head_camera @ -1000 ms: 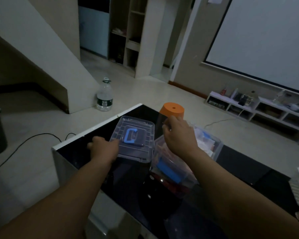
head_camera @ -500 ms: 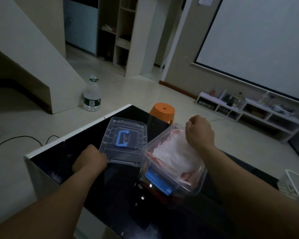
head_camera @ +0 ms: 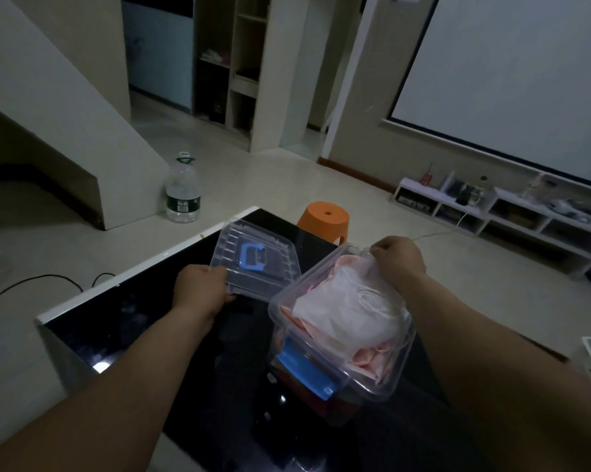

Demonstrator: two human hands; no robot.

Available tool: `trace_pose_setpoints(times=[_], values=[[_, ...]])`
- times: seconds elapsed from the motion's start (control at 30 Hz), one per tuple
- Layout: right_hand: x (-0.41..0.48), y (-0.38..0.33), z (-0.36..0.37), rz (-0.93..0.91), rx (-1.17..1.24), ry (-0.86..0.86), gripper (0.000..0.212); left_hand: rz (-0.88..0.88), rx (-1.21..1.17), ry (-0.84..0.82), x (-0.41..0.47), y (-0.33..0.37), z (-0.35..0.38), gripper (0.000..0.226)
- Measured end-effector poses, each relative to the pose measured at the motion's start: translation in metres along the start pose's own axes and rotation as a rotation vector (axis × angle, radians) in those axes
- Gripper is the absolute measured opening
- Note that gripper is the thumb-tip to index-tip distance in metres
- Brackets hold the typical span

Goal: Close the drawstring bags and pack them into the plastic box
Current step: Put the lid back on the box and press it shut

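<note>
Head view: plastic box (head_camera: pixel 380 391), tilted, at 5 o'clock on dark table (head_camera: pixel 144 321), white and pink drawstring bags (head_camera: pixel 345 311) inside. Right hand (head_camera: pixel 398 259) curled round its 12 o'clock rim. Left hand (head_camera: pixel 201 290) grips clear lid (head_camera: pixel 263 282) by near edge, 10 o'clock of box.

Desk (head_camera: pixel 144 321): black and glossy with a white edge, right in front of me.
Water bottle (head_camera: pixel 182 194): big, clear, upright on the floor beyond the desk's left corner.
Stool (head_camera: pixel 324 219): orange, just behind the desk's far edge.
Cable (head_camera: pixel 49 279): black, looping on the floor to my left.
Screen (head_camera: pixel 512 73): large, pale, on the right wall.
Low shelf (head_camera: pixel 491 212): white, under the screen, holding small clutter.
</note>
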State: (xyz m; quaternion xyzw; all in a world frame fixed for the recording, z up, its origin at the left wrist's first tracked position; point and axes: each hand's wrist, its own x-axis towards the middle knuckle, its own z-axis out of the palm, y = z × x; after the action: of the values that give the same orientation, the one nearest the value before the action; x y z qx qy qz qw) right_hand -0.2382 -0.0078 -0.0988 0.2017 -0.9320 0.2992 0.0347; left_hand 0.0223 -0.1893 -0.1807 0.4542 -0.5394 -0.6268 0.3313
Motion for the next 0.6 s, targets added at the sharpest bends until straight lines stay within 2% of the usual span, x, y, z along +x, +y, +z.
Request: trace_pose_setpoints(times=[0.13,0.23,0.33,0.4,0.53,0.6], values=[[-0.023,-0.009,-0.011,-0.12,0.062,-0.024,0.021,0.079,-0.134,-0.022,-0.021,0.025,0.002,0.028],[-0.057,-0.005,-0.019,-0.273,-0.051,-0.177,0.023,0.238,-0.084,-0.013,-0.041,0.047,0.003,0.022],[-0.08,0.003,-0.028,-0.324,-0.117,-0.253,0.016,0.391,-0.039,0.02,-0.07,0.066,0.011,0.017],[-0.091,0.005,-0.036,-0.307,-0.002,-0.259,0.013,0.53,0.006,-0.003,-0.092,0.079,0.015,0.016],[-0.105,0.003,-0.063,-0.28,0.295,-0.128,0.015,0.845,0.238,-0.128,-0.129,0.089,0.024,0.028],[-0.108,-0.003,-0.078,-0.081,0.719,-0.274,0.029,1.057,0.463,-0.255,-0.143,0.078,0.033,0.039]])
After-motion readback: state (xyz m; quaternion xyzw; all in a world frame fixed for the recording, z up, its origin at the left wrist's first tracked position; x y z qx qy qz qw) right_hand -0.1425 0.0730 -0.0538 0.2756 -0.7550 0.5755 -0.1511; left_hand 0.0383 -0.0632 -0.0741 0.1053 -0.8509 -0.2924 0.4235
